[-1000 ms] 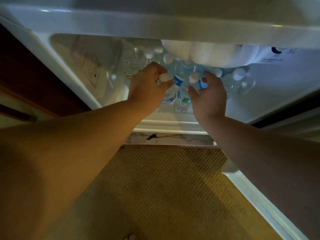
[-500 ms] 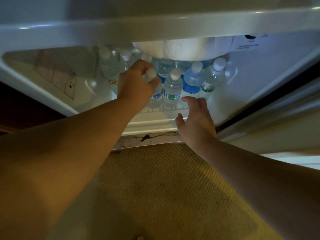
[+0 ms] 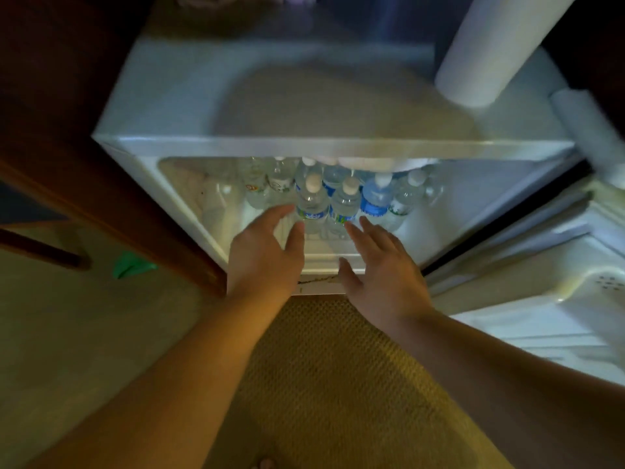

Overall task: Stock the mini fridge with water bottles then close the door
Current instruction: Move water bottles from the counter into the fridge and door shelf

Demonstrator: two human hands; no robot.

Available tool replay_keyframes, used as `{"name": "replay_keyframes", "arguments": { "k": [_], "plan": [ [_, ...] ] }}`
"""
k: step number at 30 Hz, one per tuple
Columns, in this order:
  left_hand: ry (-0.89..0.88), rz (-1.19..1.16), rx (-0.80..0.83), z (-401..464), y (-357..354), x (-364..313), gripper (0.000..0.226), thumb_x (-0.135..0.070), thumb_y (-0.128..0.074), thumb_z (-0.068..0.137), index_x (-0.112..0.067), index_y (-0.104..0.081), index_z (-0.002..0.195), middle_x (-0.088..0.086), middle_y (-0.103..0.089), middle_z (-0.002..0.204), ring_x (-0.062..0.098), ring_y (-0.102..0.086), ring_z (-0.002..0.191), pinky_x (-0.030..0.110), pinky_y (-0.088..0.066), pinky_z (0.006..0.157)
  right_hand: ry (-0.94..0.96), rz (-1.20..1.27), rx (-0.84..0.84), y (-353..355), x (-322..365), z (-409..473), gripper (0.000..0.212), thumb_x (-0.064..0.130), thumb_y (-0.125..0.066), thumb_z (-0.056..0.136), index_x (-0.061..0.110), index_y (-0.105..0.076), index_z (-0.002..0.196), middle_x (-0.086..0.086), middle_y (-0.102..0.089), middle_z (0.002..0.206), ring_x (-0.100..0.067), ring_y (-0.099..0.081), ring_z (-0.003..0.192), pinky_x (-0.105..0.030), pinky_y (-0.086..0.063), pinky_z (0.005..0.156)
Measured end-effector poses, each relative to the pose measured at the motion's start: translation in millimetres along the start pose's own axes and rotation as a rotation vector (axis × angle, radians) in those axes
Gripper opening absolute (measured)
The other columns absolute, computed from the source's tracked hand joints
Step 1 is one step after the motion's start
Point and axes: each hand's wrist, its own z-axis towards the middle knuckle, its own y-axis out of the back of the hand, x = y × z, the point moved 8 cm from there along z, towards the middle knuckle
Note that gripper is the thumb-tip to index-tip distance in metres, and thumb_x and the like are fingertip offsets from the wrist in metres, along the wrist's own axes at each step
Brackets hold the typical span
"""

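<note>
The white mini fridge (image 3: 162, 137) stands open in front of me, lit inside. Several water bottles (image 3: 313, 204) with white caps stand upright in rows on its floor. My left hand (image 3: 263, 255) hovers at the fridge's front lip with fingers spread, holding nothing, just short of the front-left bottle. My right hand (image 3: 378, 262) is beside it, fingers straight, fingertips near the base of a second front bottle (image 3: 343, 208). The fridge door (image 3: 541, 292) hangs open to the right.
A paper towel roll (image 3: 487, 52) leans on the fridge's top at the right. Dark wooden furniture (image 3: 67, 147) flanks the fridge on the left. A woven mat (image 3: 321, 384) covers the floor below me, and a green scrap (image 3: 130, 265) lies at the left.
My left hand has let go of the bottle cap it gripped and drawn back, fingers opening. The right hand also pulled back. The view has risen, showing the fridge top and door.
</note>
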Motion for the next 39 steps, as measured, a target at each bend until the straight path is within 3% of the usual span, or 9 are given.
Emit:
{"name": "replay_keyframes", "arguments": {
  "k": [3,7,10,13,17,23,25,32,39],
  "plan": [
    [-0.033,0.007,-0.024,-46.9,39.2,-24.3,0.039,-0.039,-0.059,0.103,-0.04,-0.059,0.141,-0.014,-0.062,0.142,0.009,-0.063,0.123,0.03,-0.053,0.102,0.14,-0.038,-0.055,45.6,44.6,-38.2,0.064,0.048,-0.05,0.099,0.026,-0.036,0.158,-0.002,-0.032,0.166,-0.026,-0.029,0.153,-0.053,-0.04,0.115],
    [-0.112,0.029,-0.103,-97.7,113.0,-82.2,0.043,-0.035,-0.065,0.099,-0.037,-0.059,0.142,-0.007,-0.07,0.124,0.011,-0.068,0.109,0.008,-0.048,0.086,0.216,0.043,-0.222,139.6,100.2,-89.0,0.062,0.033,-0.062,0.096,0.021,-0.044,0.154,-0.004,-0.039,0.162,-0.028,-0.034,0.151,-0.057,-0.044,0.11],
    [-0.278,0.088,-0.12,-127.2,180.3,-157.0,0.047,-0.028,-0.069,0.096,-0.027,-0.06,0.142,-0.009,-0.067,0.119,0.017,-0.069,0.106,0.03,-0.061,0.083,0.259,0.074,-0.301,226.3,144.4,-119.2,0.062,0.031,-0.064,0.095,0.023,-0.044,0.154,-0.001,-0.038,0.163,-0.025,-0.031,0.152,-0.054,-0.042,0.113],
    [-0.37,0.146,-0.165,-153.2,255.8,-234.7,0.048,-0.026,-0.069,0.095,-0.023,-0.06,0.142,-0.003,-0.066,0.131,0.019,-0.066,0.117,0.036,-0.062,0.088,0.286,0.062,-0.298,311.3,186.8,-146.3,0.065,0.036,-0.062,0.095,0.032,-0.038,0.156,0.004,-0.03,0.166,-0.022,-0.025,0.154,-0.052,-0.039,0.116],
    [-0.445,0.225,-0.197,-187.7,340.5,-329.6,0.048,-0.026,-0.071,0.094,-0.02,-0.062,0.141,-0.003,-0.063,0.138,0.014,-0.058,0.131,0.03,-0.052,0.101,0.296,0.026,-0.32,420.4,226.0,-182.5,0.067,0.045,-0.054,0.096,0.036,-0.03,0.158,0.008,-0.022,0.169,-0.018,-0.016,0.157,-0.054,-0.035,0.118],
    [-0.466,0.259,-0.203,-222.8,405.3,-421.0,0.053,-0.036,-0.067,0.093,-0.024,-0.06,0.144,-0.006,-0.059,0.146,0.007,-0.047,0.141,0.013,-0.029,0.111,0.276,-0.004,-0.322,538.9,244.7,-218.5,0.07,0.061,-0.039,0.097,0.041,-0.016,0.161,0.013,-0.012,0.17,-0.011,-0.002,0.158,-0.047,-0.025,0.124],
    [-0.473,0.22,-0.206,-228.3,414.6,-443.2,0.054,-0.039,-0.065,0.093,-0.026,-0.059,0.144,-0.007,-0.058,0.147,0.006,-0.045,0.142,0.018,-0.033,0.114,0.261,-0.004,-0.319,565.9,246.7,-223.2,0.071,0.061,-0.04,0.098,0.042,-0.013,0.161,0.015,-0.009,0.17,-0.011,-0.001,0.157,-0.044,-0.022,0.124],
    [-0.488,0.169,-0.271,-199.5,446.3,-494.6,0.054,-0.04,-0.069,0.093,-0.035,-0.056,0.145,-0.011,-0.057,0.147,0.004,-0.043,0.14,0.031,-0.049,0.106,0.184,0.054,-0.345,634.9,258.1,-189.3,0.072,0.057,-0.049,0.098,0.045,-0.012,0.159,0.014,-0.02,0.166,-0.014,-0.013,0.151,-0.039,-0.026,0.12],
    [-0.438,0.205,-0.243,-84.1,473.4,-515.4,0.059,-0.045,-0.068,0.094,-0.038,-0.047,0.149,-0.011,-0.056,0.145,0.015,-0.05,0.134,0.03,-0.042,0.103,0.065,0.123,-0.485,691.1,277.8,-92.1,0.069,0.043,-0.062,0.096,0.036,-0.031,0.157,0.003,-0.045,0.147,-0.021,-0.044,0.132,-0.036,-0.044,0.103]
  ]
}}
